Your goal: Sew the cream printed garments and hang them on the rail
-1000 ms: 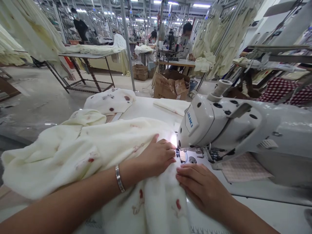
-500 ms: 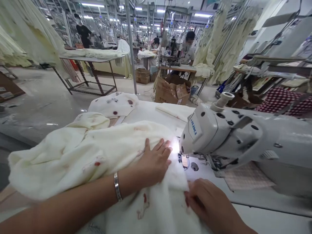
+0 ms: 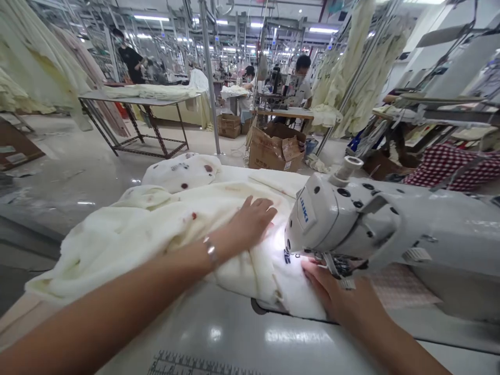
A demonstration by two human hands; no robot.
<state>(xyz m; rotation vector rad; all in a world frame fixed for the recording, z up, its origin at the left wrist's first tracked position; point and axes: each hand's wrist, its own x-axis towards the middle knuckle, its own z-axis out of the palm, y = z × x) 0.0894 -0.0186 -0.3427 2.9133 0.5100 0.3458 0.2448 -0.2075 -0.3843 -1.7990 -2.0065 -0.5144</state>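
Two bare hands at work on cream fabric beneath a sewing machine, seen from above. The left hand (image 3: 253,221) is palm down and open, its fingers slightly spread and bent over the upper face of the cream fabric (image 3: 167,224); the underside of this hand is hidden, and its outline is somewhat blurred. A silver bracelet (image 3: 210,249) encircles the left wrist. The right hand (image 3: 336,291) lies low at the fabric's right edge, fingers extended and close together, with the fingertips just beside the presser foot (image 3: 287,256); whether these fingers pinch the edge or merely press upon it cannot be told.

The fabric extends between the two hands, with its front edge running from below the left wrist to the right hand, and gathers in loose folds to the left of the left hand. The white sewing machine (image 3: 351,213) stands to the right of the left hand and overhangs the right one; its lamp lights the cloth between them. A pale checked cloth (image 3: 402,286) lies to the right of the right hand. Beyond the left hand rests a dark-spotted white bundle (image 3: 182,172). Nearer the viewer than either hand, the glossy tabletop (image 3: 234,328) bears ruler markings (image 3: 187,362).
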